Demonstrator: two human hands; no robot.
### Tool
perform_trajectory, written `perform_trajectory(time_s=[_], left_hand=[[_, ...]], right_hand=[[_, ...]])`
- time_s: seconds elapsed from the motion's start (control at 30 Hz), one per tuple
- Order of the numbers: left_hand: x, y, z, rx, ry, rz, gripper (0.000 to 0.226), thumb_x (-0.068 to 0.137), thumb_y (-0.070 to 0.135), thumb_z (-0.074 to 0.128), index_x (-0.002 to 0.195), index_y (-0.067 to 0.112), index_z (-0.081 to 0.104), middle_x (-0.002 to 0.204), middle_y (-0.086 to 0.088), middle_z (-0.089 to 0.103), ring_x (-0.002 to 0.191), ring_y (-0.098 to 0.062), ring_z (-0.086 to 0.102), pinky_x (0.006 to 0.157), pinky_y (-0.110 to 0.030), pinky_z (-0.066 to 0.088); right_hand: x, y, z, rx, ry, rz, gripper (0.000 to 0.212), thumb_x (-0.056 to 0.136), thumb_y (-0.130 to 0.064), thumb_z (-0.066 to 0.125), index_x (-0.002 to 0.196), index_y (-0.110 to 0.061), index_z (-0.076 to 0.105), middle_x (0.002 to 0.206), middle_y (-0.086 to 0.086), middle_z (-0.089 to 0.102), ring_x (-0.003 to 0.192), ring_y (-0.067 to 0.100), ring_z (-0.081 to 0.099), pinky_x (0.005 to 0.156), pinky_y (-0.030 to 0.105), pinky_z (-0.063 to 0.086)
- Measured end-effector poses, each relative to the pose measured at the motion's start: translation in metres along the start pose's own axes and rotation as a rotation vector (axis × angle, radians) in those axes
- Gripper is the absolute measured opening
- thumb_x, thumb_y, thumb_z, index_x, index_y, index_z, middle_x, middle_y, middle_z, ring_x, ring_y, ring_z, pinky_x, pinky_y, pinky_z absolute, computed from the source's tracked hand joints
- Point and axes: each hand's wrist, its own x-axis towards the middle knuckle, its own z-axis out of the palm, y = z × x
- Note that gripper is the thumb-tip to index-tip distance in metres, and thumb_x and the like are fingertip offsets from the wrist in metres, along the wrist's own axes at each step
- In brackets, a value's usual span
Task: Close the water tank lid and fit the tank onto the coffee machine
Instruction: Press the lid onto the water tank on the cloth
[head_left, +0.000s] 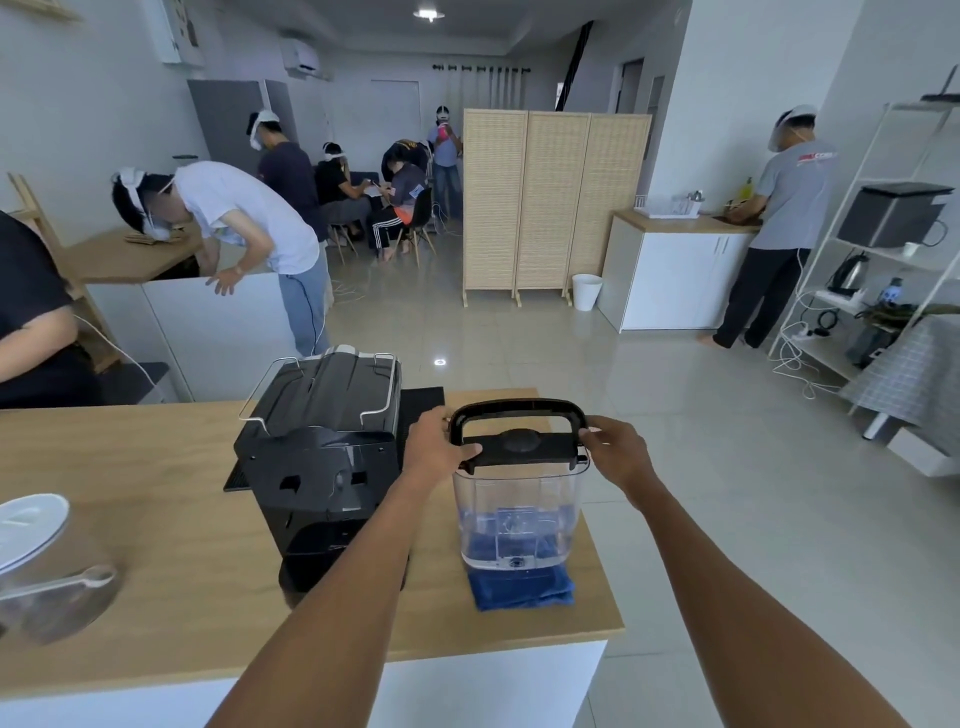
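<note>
A clear water tank (517, 514) stands upright on a folded blue cloth (522, 590) on the wooden counter. Its black lid (519, 447) lies flat on the tank's top, and the black handle (517, 410) stands raised above it. My left hand (434, 444) grips the lid's left end. At the lid's right end, by the handle's foot, my right hand (618, 452) has its fingers on the edge. The black coffee machine (324, 462) stands just left of the tank, its back side towards me.
A glass jar with a white lid (31, 561) sits at the counter's left. A black mat (421, 415) lies behind the machine. The counter's edge (605, 571) runs close to the right of the tank. Several people work farther back in the room.
</note>
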Motion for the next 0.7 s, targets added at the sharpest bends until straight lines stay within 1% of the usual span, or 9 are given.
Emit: perform_trajectory(time_s=[0.07, 0.13, 0.27, 0.4, 0.43, 0.5, 0.57, 0.63, 0.7], left_hand=[[-0.003, 0.000, -0.001, 0.021, 0.032, 0.039, 0.057, 0.068, 0.013, 0.091, 0.118, 0.017, 0.063, 0.109, -0.004, 0.071, 0.099, -0.022, 0.068, 0.092, -0.042, 0.057], [-0.007, -0.001, 0.000, 0.081, 0.046, 0.093, 0.055, 0.071, 0.014, 0.088, 0.119, 0.023, 0.063, 0.110, -0.003, 0.071, 0.101, -0.022, 0.067, 0.092, -0.044, 0.057], [-0.016, 0.004, -0.003, 0.153, 0.058, 0.183, 0.038, 0.079, 0.023, 0.083, 0.113, 0.028, 0.068, 0.107, 0.001, 0.076, 0.100, -0.018, 0.069, 0.091, -0.040, 0.057], [-0.022, 0.012, -0.010, 0.247, -0.096, 0.283, 0.035, 0.089, 0.046, 0.069, 0.113, 0.021, 0.071, 0.097, 0.005, 0.074, 0.090, -0.014, 0.069, 0.081, -0.034, 0.057], [-0.023, 0.013, -0.011, 0.265, -0.121, 0.289, 0.037, 0.092, 0.049, 0.063, 0.114, 0.020, 0.071, 0.096, 0.004, 0.074, 0.090, -0.015, 0.070, 0.081, -0.035, 0.058], [-0.025, 0.012, -0.012, 0.285, -0.128, 0.271, 0.046, 0.098, 0.050, 0.050, 0.122, 0.016, 0.069, 0.104, -0.002, 0.075, 0.098, -0.019, 0.070, 0.086, -0.035, 0.057], [-0.028, 0.010, -0.011, 0.271, -0.137, 0.258, 0.049, 0.101, 0.048, 0.045, 0.129, 0.014, 0.066, 0.115, -0.005, 0.075, 0.107, -0.020, 0.069, 0.093, -0.035, 0.054], [-0.032, 0.007, -0.009, 0.233, -0.167, 0.256, 0.049, 0.101, 0.049, 0.047, 0.133, 0.015, 0.063, 0.122, -0.004, 0.072, 0.114, -0.021, 0.066, 0.095, -0.033, 0.052], [-0.036, 0.003, -0.006, 0.203, -0.197, 0.231, 0.057, 0.097, 0.053, 0.052, 0.140, 0.017, 0.057, 0.133, -0.002, 0.066, 0.126, -0.022, 0.060, 0.101, -0.034, 0.048]], right_hand=[[-0.003, 0.002, 0.000, 0.037, 0.022, -0.010, 0.026, 0.097, -0.018, 0.058, 0.120, -0.018, 0.071, 0.104, 0.011, 0.077, 0.090, 0.019, 0.064, 0.071, 0.021, 0.043], [-0.004, 0.005, 0.000, 0.050, 0.043, -0.028, 0.025, 0.096, -0.016, 0.060, 0.117, -0.019, 0.073, 0.102, 0.010, 0.078, 0.093, 0.021, 0.067, 0.077, 0.024, 0.042], [-0.008, 0.009, -0.003, 0.034, 0.093, -0.074, 0.022, 0.094, -0.015, 0.064, 0.112, -0.018, 0.077, 0.102, 0.009, 0.078, 0.093, 0.020, 0.070, 0.081, 0.022, 0.042], [-0.013, 0.012, -0.005, 0.038, 0.042, -0.058, 0.027, 0.095, -0.018, 0.061, 0.117, -0.026, 0.074, 0.102, 0.007, 0.078, 0.079, 0.015, 0.063, 0.073, 0.022, 0.045], [-0.014, 0.014, -0.006, 0.047, 0.025, -0.052, 0.027, 0.096, -0.022, 0.060, 0.118, -0.029, 0.073, 0.104, 0.005, 0.078, 0.080, 0.014, 0.063, 0.076, 0.023, 0.049], [-0.017, 0.019, -0.007, 0.098, 0.003, -0.029, 0.028, 0.095, -0.038, 0.058, 0.118, -0.033, 0.073, 0.114, -0.002, 0.075, 0.100, 0.017, 0.066, 0.095, 0.036, 0.053], [-0.021, 0.018, -0.006, 0.131, -0.016, -0.024, 0.038, 0.093, -0.055, 0.053, 0.118, -0.033, 0.073, 0.122, -0.005, 0.072, 0.117, 0.020, 0.063, 0.104, 0.046, 0.050], [-0.024, 0.015, -0.002, 0.132, -0.016, -0.043, 0.047, 0.091, -0.064, 0.050, 0.118, -0.032, 0.073, 0.123, -0.004, 0.071, 0.118, 0.021, 0.062, 0.103, 0.046, 0.050], [-0.026, 0.012, 0.003, 0.121, -0.012, -0.066, 0.050, 0.091, -0.062, 0.052, 0.124, -0.029, 0.070, 0.127, -0.002, 0.070, 0.117, 0.020, 0.062, 0.104, 0.035, 0.047]])
